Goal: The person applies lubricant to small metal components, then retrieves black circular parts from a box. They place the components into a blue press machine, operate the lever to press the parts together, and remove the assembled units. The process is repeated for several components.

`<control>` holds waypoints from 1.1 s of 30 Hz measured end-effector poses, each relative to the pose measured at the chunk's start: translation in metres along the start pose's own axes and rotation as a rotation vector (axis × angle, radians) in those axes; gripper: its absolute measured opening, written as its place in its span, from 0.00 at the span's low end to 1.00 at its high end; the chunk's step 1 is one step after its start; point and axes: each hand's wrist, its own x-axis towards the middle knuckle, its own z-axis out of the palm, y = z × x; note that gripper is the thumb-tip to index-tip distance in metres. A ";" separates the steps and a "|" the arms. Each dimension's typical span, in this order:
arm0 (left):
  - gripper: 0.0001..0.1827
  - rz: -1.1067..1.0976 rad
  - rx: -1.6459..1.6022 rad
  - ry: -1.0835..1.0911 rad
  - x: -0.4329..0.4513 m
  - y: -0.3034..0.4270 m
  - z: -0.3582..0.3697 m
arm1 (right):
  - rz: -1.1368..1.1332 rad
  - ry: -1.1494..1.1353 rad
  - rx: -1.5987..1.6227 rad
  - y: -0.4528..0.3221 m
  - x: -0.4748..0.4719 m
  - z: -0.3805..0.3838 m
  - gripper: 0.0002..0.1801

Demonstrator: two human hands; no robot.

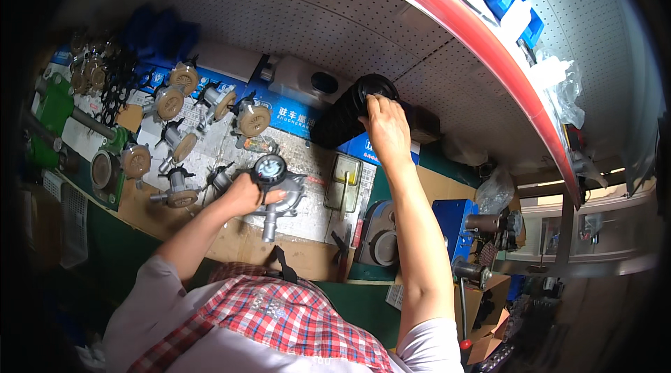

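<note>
Near the middle of the bench, my left hand [249,196] grips a cast metal housing [288,196] with a pipe stub pointing towards me. A round black part [270,168] sits on top of the housing, beside my fingers. My right hand [388,124] reaches to the back of the bench, its fingertips at the rim of the end piece in a stack of round black parts [343,113]; its grip is partly hidden. Several metal assemblies with tan ribbed discs [253,120] stand on the bench to the left of the stack.
A green clamp fixture [112,163] stands at the left. Right of centre are a tray with a brush [343,176] and a grey fixture [382,236]. Further right stands a blue press [453,226] with a lever. A red-edged shelf [466,21] overhangs the bench.
</note>
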 end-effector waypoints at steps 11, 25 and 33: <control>0.21 0.596 0.333 0.509 -0.031 0.102 0.027 | 0.936 0.583 1.994 -0.074 -0.098 -0.194 0.25; 0.37 0.530 0.268 0.273 -0.053 0.131 0.165 | 0.696 0.081 1.259 -0.102 -0.267 -0.154 0.27; 0.30 0.403 0.301 0.088 -0.053 0.103 0.259 | 0.881 0.005 1.247 -0.074 -0.343 -0.112 0.27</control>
